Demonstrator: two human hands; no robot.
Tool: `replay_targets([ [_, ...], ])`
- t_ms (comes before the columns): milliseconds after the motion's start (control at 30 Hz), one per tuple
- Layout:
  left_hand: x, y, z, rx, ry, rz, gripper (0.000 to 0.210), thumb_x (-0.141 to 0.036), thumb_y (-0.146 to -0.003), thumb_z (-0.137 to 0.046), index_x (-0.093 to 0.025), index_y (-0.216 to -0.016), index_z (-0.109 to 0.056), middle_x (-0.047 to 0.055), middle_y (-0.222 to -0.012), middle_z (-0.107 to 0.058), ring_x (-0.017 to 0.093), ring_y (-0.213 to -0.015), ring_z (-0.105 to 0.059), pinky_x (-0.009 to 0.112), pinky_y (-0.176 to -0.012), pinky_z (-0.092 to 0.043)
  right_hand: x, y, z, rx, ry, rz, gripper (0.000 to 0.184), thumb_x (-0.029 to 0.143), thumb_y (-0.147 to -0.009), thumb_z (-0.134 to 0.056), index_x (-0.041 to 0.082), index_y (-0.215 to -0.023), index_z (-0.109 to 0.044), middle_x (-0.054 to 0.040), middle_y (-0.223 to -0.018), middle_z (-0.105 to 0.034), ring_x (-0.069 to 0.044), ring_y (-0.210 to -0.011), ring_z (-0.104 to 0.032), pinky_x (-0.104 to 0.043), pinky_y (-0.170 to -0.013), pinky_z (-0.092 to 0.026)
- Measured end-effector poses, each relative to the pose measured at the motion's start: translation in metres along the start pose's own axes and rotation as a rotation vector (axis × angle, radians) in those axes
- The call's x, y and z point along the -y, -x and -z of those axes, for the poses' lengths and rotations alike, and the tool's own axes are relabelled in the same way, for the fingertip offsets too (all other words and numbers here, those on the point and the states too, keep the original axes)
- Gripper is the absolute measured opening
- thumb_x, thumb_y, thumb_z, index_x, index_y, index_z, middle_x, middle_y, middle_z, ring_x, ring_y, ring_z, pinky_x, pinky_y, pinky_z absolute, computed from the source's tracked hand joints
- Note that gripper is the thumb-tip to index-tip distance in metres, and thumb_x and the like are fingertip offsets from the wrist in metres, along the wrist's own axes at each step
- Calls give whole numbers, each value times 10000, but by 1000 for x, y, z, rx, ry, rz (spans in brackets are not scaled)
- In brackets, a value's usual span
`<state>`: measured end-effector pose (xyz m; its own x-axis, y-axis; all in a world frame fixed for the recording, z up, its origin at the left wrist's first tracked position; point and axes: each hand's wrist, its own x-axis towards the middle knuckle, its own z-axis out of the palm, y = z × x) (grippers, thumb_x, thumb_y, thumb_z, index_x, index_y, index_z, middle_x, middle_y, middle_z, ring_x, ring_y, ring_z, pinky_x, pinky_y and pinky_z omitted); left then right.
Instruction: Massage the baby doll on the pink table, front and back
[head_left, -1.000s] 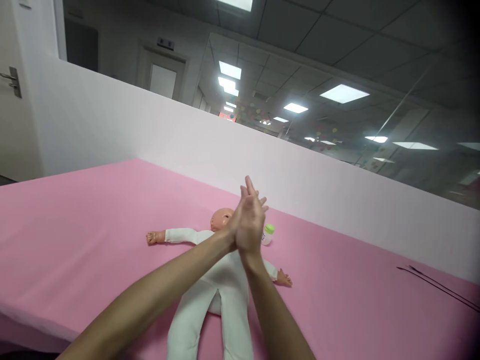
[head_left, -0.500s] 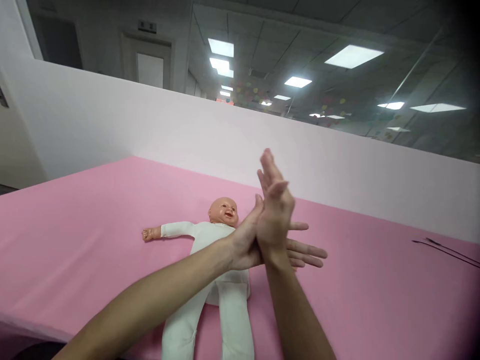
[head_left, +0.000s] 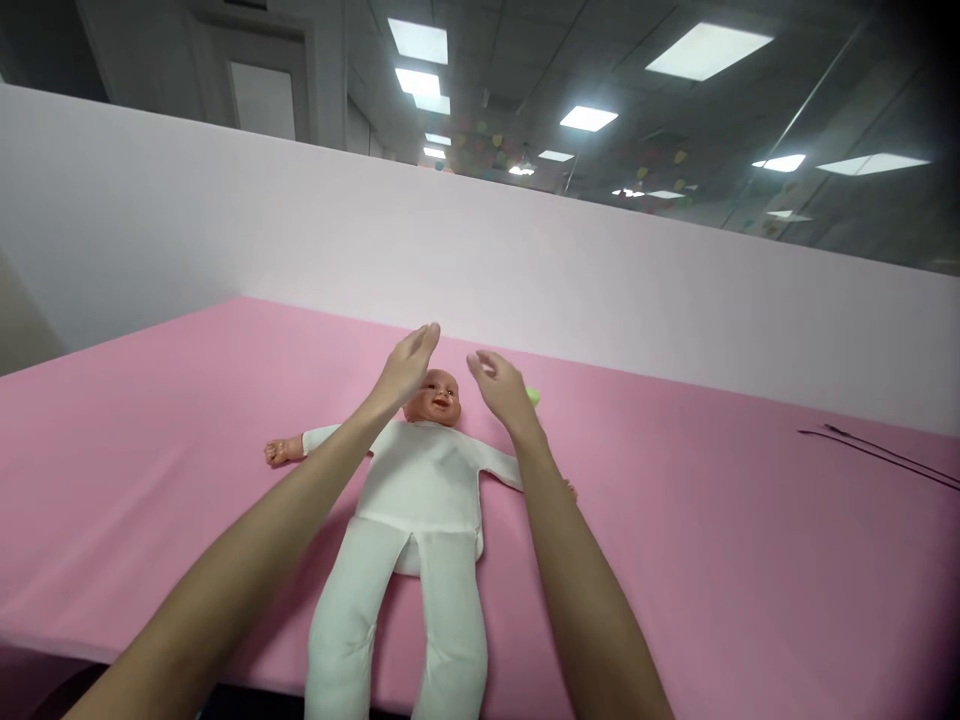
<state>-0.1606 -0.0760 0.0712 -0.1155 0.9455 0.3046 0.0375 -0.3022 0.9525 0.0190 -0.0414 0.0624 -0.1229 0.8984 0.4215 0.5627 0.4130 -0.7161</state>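
A doll [head_left: 424,480] in a white suit lies on its back on the pink worktop [head_left: 712,520], head at the far end, arms spread to either side, legs towards the near edge. Both hands hang over its head. The left hand [head_left: 409,365] is just left of the face, fingers straight and together, palm turned inward. The right hand [head_left: 501,388] is just right of the face, fingers loosely curled and spread. Neither grips anything, and neither clearly touches the doll.

The step in hand looks like a reach for the doll's head from both sides. A hold there would call for both palms to come down and in evenly, cupping the head without pressing on the face.

A small green thing [head_left: 532,396] peeks out behind the right hand; what it is cannot be told. Thin dark rods [head_left: 877,450] lie far right. No writing or brand can be read anywhere.
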Motion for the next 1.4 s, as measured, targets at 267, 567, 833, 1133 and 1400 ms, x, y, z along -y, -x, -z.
replay_targets([
  [267, 70, -12, 9, -21, -495, 66, 348, -553, -965, -557, -267, -951, -755, 87, -1103, -788, 323, -1111, -671, 359, -931, -463, -49, 7, -45, 315, -227, -268, 685, 687, -1025, -316, 185, -1409, -582, -143, -1513, -581, -279, -1360, -575, -430, -1095, -488],
  [567, 79, -18, 17, 18, -412, 26, 389, -602, -868, -661, -228, -854, -766, 91, -966, -799, 267, -871, -700, 313, -720, -465, -51, 6, -52, 366, -503, -310, 598, 728, -890, -600, 277, -1275, -680, -55, -1300, -726, -236, -1126, -693, -290, -793, -577],
  [833, 86, -25, 23, 8, -400, 81, 467, -528, -959, -534, -213, -618, -585, 21, -572, -592, 201, -668, -586, 288, -620, -406, -59, -3, -56, 288, -478, -453, 532, 676, -947, -552, 214, -1155, -715, -96, -1104, -766, -212, -887, -709, -262, -619, -561],
  [1133, 70, -17, 21, 51, -488, 86, 417, -580, -840, -658, -218, -643, -596, 7, -586, -592, 186, -636, -551, 278, -589, -353, -30, 2, -32, 380, -375, -282, 469, 583, -884, -709, 219, -1179, -739, -83, -1191, -753, -241, -1022, -705, -296, -748, -610],
  [1400, 72, -18, 21, 13, -525, 65, 464, -552, -923, -530, -221, -599, -511, -7, -545, -498, 162, -572, -481, 274, -552, -298, -41, 2, -39, 279, -364, -291, 485, 641, -933, -608, 195, -1051, -757, -82, -987, -761, -221, -909, -695, -293, -694, -597],
])
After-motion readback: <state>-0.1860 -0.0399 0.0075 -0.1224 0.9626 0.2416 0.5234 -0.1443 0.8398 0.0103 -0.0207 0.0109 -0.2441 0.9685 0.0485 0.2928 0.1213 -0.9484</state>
